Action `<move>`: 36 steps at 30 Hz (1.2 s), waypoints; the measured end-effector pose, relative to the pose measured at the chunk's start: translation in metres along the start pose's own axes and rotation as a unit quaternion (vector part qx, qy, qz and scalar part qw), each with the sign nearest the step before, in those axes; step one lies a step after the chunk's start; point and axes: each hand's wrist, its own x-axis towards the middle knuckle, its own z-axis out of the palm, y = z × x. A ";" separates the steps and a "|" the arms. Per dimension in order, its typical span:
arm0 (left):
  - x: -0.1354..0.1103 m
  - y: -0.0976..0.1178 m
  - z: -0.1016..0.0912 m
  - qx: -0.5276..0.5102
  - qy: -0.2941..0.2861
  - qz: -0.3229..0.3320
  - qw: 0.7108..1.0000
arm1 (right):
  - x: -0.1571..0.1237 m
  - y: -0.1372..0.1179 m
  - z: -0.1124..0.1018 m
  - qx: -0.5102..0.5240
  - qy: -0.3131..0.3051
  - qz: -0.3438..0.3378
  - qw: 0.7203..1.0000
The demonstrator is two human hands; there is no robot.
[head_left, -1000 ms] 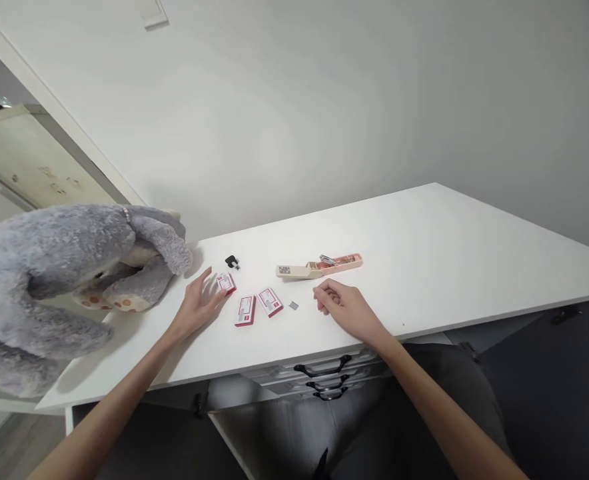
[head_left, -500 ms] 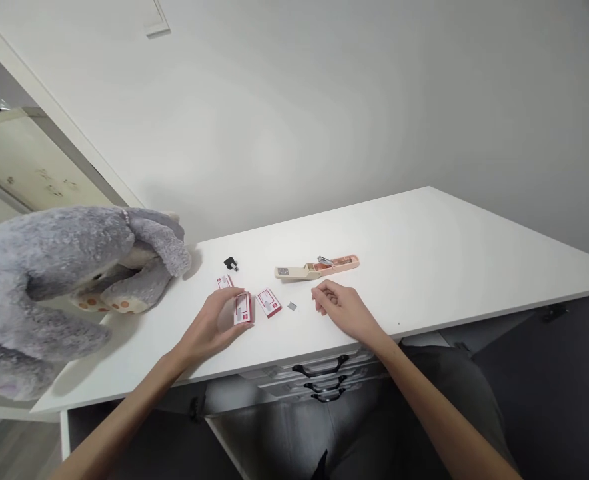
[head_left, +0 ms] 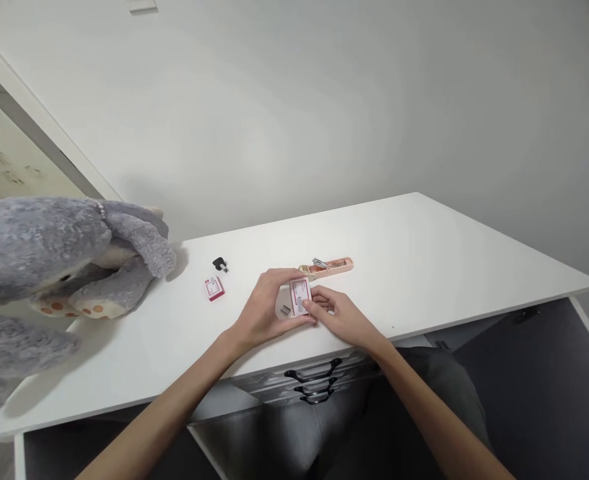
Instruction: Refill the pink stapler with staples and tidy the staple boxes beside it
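My left hand (head_left: 263,308) grips a small white-and-red staple box (head_left: 299,292) by its ends, thumb at the near end and fingers at the far end. The right thumb presses on the box's top face, and the other fingers of my right hand (head_left: 348,319) curl against its right side. A short grey strip of staples (head_left: 285,310) shows on the desk within the curve of my left hand. Just beyond lies an opened stapler, its peach half (head_left: 339,266) in sight and its cream half mostly hidden by my left fingers.
On the white desk (head_left: 404,247), another white-and-red box (head_left: 214,288) lies left of my hands near a small black object with a metal end (head_left: 220,265). A big grey plush toy (head_left: 74,247) fills the left end. Drawer handles (head_left: 313,371) stick out below the front edge.
My left hand has moved right, and both hands now meet at one box. Of the three boxes seen before, two show now. The view has shifted slightly.
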 end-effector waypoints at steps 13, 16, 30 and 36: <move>0.039 -0.042 0.008 -0.389 -0.060 -0.120 0.911 | 0.009 0.022 0.000 0.069 0.069 0.006 0.995; 0.041 -0.045 0.004 -0.430 -0.020 -0.138 0.892 | 0.010 0.021 0.002 0.078 0.095 0.017 0.992; 0.032 -0.063 -0.007 -0.386 0.119 -0.179 0.897 | 0.000 0.015 0.003 -0.008 0.090 0.073 0.993; 0.030 -0.051 0.000 -0.391 0.085 -0.153 0.904 | 0.001 0.013 0.004 0.000 0.133 0.030 0.991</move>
